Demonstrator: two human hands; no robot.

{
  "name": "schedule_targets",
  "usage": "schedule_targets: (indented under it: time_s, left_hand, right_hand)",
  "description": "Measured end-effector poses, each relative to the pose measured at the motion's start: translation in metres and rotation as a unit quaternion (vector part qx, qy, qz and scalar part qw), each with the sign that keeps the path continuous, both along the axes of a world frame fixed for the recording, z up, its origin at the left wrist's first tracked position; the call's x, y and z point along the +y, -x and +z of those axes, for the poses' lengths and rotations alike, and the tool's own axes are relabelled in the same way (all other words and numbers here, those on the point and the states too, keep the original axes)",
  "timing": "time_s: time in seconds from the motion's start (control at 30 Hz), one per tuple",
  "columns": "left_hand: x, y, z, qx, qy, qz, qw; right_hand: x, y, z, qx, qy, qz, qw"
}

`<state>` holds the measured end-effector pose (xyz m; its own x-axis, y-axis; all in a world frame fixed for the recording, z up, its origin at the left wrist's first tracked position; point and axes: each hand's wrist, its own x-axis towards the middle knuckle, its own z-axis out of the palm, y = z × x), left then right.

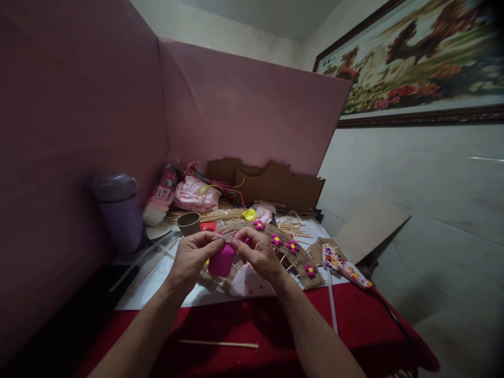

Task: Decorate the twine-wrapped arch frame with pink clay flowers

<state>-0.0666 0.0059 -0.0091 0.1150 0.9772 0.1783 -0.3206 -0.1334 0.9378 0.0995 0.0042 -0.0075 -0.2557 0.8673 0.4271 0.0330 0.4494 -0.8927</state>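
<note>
My left hand (195,254) and my right hand (258,254) meet over a small magenta pot (221,261), which hangs between them above the table. The fingers of both hands are pinched at the pot's top edge. Right behind the hands lies a curved woven-straw piece (303,262) dotted with several pink flowers (276,239). A patterned glue gun (346,268) rests to the right of my right hand.
A purple lidded jar (118,210) stands at the left by the pink partition. A brown cup (189,223), bundles of sticks, a yellow lump (249,214) and cardboard pieces (271,184) sit behind. One loose stick (218,344) lies on the red cloth.
</note>
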Motion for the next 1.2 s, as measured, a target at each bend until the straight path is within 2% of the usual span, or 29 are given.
schedule_targets:
  time_s: [0.17,0.33,0.47,0.57,0.67,0.73,0.8,0.87,0.9,0.93,1.0,1.1,1.2]
  left_hand:
    - [-0.002,0.001,0.004,-0.019,0.009,-0.013,1.000]
    - [-0.003,0.001,0.004,0.001,-0.001,0.021,1.000]
    - [-0.004,-0.003,0.003,0.018,-0.007,0.032,0.999]
    - [-0.005,-0.006,0.004,0.031,-0.005,0.010,0.999]
    - [-0.006,-0.005,0.006,0.046,-0.010,0.001,0.999]
    - [-0.004,-0.001,0.007,0.044,-0.021,0.040,0.998]
    - [0.001,0.009,0.008,0.047,-0.039,0.115,0.991]
    - [0.007,0.021,0.008,0.083,-0.069,0.215,0.971]
    - [0.010,0.027,0.007,0.123,-0.085,0.271,0.951]
    - [0.013,0.034,0.007,0.183,-0.101,0.318,0.925]
    - [0.017,0.045,0.006,0.320,-0.113,0.394,0.854]
    - [0.018,0.056,0.006,0.453,-0.111,0.446,0.764]
    - [0.018,0.061,0.004,0.506,-0.078,0.474,0.717]
  right_hand:
    - [0.001,-0.001,0.001,0.002,-0.003,-0.015,1.000]
    - [0.001,0.002,-0.001,0.000,-0.014,0.007,1.000]
    - [0.001,0.004,-0.004,-0.020,-0.036,-0.005,0.999]
    - [0.001,0.004,-0.006,-0.016,-0.045,-0.021,0.999]
    - [0.002,0.003,-0.007,-0.004,-0.019,-0.010,1.000]
    - [0.004,0.003,-0.007,0.009,0.003,-0.005,1.000]
    - [0.006,0.003,-0.007,0.032,0.018,-0.008,0.999]
    - [0.008,0.003,-0.007,0.049,0.020,-0.016,0.998]
    - [0.009,0.004,-0.007,0.056,0.018,-0.019,0.998]
    - [0.009,0.005,-0.007,0.063,0.019,-0.020,0.998]
    - [0.009,0.006,-0.007,0.083,0.026,-0.020,0.996]
    - [0.008,0.006,-0.006,0.115,0.043,-0.039,0.992]
    - [0.008,0.005,-0.004,0.117,0.037,-0.065,0.990]
